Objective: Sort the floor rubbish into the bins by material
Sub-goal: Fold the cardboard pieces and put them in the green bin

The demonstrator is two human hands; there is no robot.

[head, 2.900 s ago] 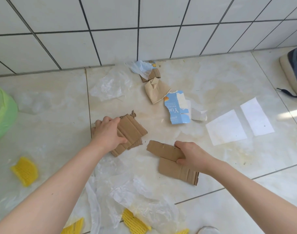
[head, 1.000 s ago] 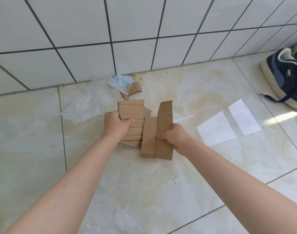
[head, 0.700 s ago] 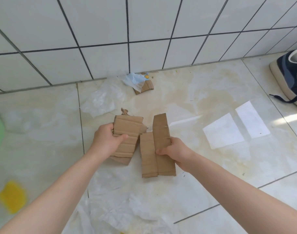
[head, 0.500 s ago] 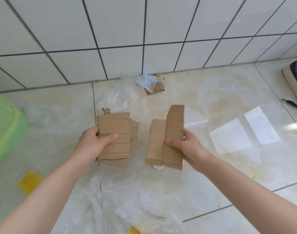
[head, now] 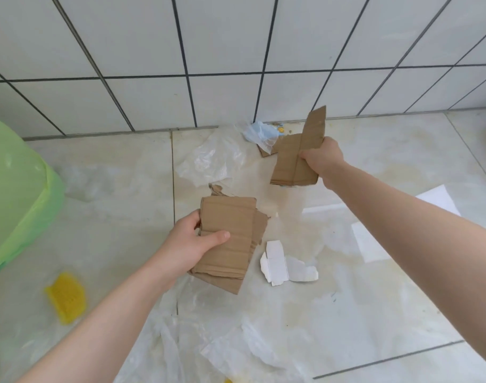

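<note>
Left hand (head: pixel 190 246) grips a stack of torn cardboard pieces (head: pixel 230 239) at frame center, thumb across the front, held above the floor. Right hand (head: pixel 323 158) clutches two folded cardboard strips (head: pixel 297 158) at 1 o'clock. White paper scrap (head: pixel 283 266) on floor at 5 o'clock of the stack. Green-lined bin (head: pixel 18 194) at 9 o'clock. Yellow foam net (head: pixel 66 297) at 8 o'clock, clear plastic film (head: pixel 208 161) at 12.

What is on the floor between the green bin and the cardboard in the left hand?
In the head view, between the green bin and the cardboard stack gripped by the left hand, only floor tile shows, with a faint clear plastic film near the bin.
</note>
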